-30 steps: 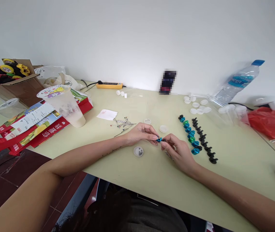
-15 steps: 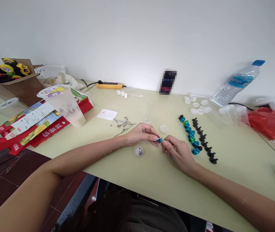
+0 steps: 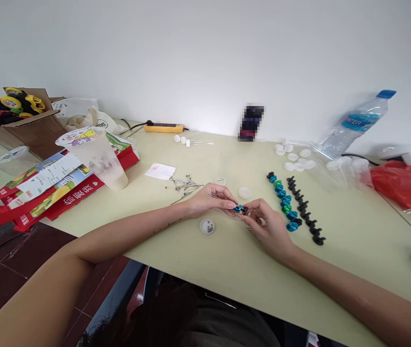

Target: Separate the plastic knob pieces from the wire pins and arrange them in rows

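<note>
My left hand [image 3: 215, 200] is closed, pinching a small shiny blue part [image 3: 238, 208] between thumb and fingertips. A thin metallic stick [image 3: 212, 194] lies across its fingers. Opposite it, my right hand [image 3: 267, 226] pinches a small black part [image 3: 244, 210] against the blue one; whether they are joined I cannot tell. Just below my hands sits a little round dish [image 3: 207, 226] with tiny metal pieces. A striped thing [image 3: 253, 233] shows partly under my right hand. To the right run a row of blue and green parts [image 3: 286, 208] and a row of black hooked parts [image 3: 302, 207].
Several pins [image 3: 185, 184] lie behind my left hand near a white paper [image 3: 160, 171]. White caps [image 3: 299, 165] are at the back right, beside a water bottle [image 3: 359, 123]. On the left stand a plastic cup [image 3: 99, 161], a red bag [image 3: 71, 205] and a cardboard box [image 3: 33, 132].
My right hand has shifted slightly, and a black part now shows between its fingertips, against the blue part. My left hand has barely moved.
</note>
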Motion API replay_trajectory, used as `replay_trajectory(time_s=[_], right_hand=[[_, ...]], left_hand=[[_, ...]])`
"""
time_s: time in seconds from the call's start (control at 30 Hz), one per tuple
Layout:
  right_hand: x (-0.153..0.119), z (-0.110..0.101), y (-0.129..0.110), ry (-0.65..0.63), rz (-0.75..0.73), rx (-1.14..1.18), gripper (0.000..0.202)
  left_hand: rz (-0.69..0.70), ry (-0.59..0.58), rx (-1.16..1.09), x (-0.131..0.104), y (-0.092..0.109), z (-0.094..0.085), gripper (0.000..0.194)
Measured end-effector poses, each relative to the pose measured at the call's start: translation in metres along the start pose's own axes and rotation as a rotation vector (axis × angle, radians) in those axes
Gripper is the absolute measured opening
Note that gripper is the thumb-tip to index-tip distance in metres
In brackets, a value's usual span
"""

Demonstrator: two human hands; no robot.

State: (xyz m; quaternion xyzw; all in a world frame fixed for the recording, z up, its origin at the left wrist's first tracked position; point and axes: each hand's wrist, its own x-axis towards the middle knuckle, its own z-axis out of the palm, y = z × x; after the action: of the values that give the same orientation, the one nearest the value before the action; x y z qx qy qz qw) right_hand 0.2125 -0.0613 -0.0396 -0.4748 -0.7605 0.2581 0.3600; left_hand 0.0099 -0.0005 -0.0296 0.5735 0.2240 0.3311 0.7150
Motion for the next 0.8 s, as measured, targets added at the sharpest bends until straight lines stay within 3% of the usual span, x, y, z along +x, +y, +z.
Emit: replay_trajectory(time_s=[0.4,0.8], right_hand=[[0.0006,-0.0065,-0.0097,-0.113,0.02,-0.043,0.04],[0.0002,-0.0007,-0.0026,-0.003,0.024,-0.007,0.017]], left_hand=[[-0.002,-0.043,-0.016,-0.0016,0.0007,0.001,0.025],[0.009,0.002,-0.001,0.0001,-0.0007,-0.0013,0.031]])
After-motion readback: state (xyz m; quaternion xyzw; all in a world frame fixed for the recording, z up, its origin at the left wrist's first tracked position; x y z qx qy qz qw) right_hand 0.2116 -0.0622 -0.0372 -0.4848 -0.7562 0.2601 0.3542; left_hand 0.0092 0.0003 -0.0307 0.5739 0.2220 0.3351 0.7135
